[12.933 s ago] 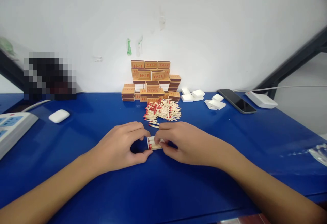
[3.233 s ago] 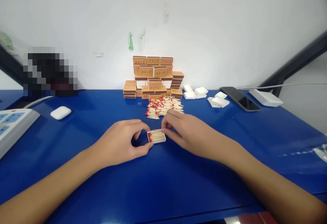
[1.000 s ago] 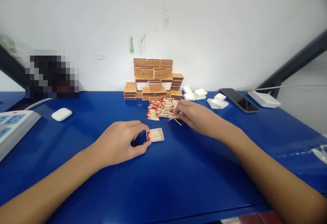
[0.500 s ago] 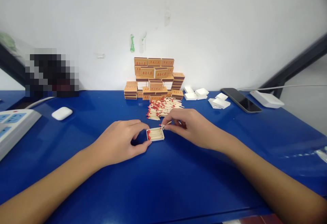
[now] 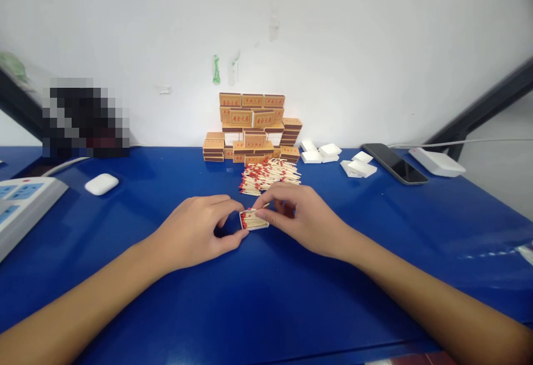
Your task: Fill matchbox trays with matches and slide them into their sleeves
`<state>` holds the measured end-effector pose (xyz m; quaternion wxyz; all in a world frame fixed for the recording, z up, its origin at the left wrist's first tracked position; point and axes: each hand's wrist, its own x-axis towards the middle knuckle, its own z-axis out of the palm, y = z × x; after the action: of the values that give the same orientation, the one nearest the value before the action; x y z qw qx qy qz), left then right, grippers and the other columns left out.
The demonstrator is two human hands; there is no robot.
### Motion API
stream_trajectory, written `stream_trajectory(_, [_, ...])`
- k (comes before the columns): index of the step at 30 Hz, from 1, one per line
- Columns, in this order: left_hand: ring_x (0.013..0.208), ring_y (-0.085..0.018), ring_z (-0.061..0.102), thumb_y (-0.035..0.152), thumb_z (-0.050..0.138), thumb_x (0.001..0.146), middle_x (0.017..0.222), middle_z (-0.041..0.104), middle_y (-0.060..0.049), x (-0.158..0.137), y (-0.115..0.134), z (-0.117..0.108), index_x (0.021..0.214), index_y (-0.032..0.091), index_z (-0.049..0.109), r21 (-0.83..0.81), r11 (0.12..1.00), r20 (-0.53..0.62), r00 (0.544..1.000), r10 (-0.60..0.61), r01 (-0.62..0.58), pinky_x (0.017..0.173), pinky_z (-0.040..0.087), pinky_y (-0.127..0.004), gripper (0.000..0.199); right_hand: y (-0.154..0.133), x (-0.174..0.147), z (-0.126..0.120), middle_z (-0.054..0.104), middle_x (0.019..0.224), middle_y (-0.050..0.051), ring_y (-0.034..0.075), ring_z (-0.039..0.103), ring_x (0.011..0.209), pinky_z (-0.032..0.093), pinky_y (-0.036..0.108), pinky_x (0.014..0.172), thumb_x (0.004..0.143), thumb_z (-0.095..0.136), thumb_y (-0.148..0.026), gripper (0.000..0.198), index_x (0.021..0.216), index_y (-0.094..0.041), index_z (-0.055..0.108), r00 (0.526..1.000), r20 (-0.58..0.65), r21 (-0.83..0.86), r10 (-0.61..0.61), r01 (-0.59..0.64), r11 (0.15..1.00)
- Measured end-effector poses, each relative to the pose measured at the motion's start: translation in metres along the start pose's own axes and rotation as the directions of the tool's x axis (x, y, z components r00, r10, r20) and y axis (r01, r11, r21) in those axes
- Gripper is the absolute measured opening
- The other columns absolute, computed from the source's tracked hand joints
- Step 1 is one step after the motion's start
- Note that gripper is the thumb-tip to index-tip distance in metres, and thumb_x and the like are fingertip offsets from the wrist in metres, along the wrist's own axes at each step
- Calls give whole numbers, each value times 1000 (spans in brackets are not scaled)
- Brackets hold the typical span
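A small white matchbox tray [image 5: 259, 228] lies on the blue table, partly filled with red-tipped matches [image 5: 252, 221]. My left hand [image 5: 204, 225] grips the tray's left end between thumb and fingers. Over the tray's right half, my right hand [image 5: 297, 218] pinches matches [image 5: 265, 206] between thumb and forefinger; how many I cannot tell. Its fingertips hide part of the tray. Just behind lies a heap of loose matches [image 5: 270, 175], heads mostly to the left.
Stacked orange matchboxes [image 5: 254, 141] stand against the wall. White empty trays [image 5: 361, 164], a phone [image 5: 393, 163] and a white flat box [image 5: 437, 162] lie to the right. On the left are a white earbud case [image 5: 101, 184] and a power strip [image 5: 31, 201].
My right hand has moved left and slightly down, carrying its matches from the tray's right edge to over the tray. My left hand keeps its hold.
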<state>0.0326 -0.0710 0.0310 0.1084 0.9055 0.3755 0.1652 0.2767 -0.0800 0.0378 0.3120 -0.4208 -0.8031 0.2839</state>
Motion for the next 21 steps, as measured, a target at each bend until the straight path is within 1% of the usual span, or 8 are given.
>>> stream_trajectory(2, [62,-12,55,40,66,94,75,59,3,0,0,1,110,21,73,-3,1000,1,1000,-2,2,58,37,-26,26,1,-1,8,60,82,-1,12,52,70,43,26,67,96,70,-22,7,95,-22,77,999,13,-36,-30,31,999])
stream_trajectory(4, [62,-12,54,40,66,94,74,59,3,0,-1,1,109,21,73,-4,1000,2,1000,-1,1,58,37,-26,25,3,-2,14,59,88,1,13,53,75,44,27,71,97,69,-20,9,97,-21,77,997,17,-75,-79,80,994])
stream_trajectory(8, [62,-12,54,40,67,94,74,59,3,0,-1,1,109,22,73,-2,1000,-5,1000,5,-5,58,37,-25,24,9,-2,15,61,99,4,14,56,81,47,28,74,97,65,-15,11,100,-19,75,987,25,-124,-156,158,980])
stream_trajectory(14, [62,-12,55,40,67,94,75,60,3,0,-1,1,110,21,73,4,1000,-4,1000,6,-6,58,36,-26,25,13,0,10,64,96,5,17,61,89,50,30,78,101,61,-16,14,105,-18,75,969,23,-206,-245,245,947])
stream_trajectory(17, [62,-12,54,41,67,95,74,59,3,0,-1,2,109,22,73,8,1000,-11,1000,10,-10,58,37,-26,25,14,0,10,65,101,7,18,63,91,51,31,79,104,58,-19,17,108,-18,75,963,63,-252,-262,269,930])
stream_trajectory(21, [61,-11,54,40,68,94,73,57,4,0,-1,1,110,23,73,7,1000,-20,1000,13,-13,57,37,-25,24,13,-1,1,66,102,8,19,64,91,51,32,80,104,59,-21,16,107,-17,75,968,71,-295,-242,252,922])
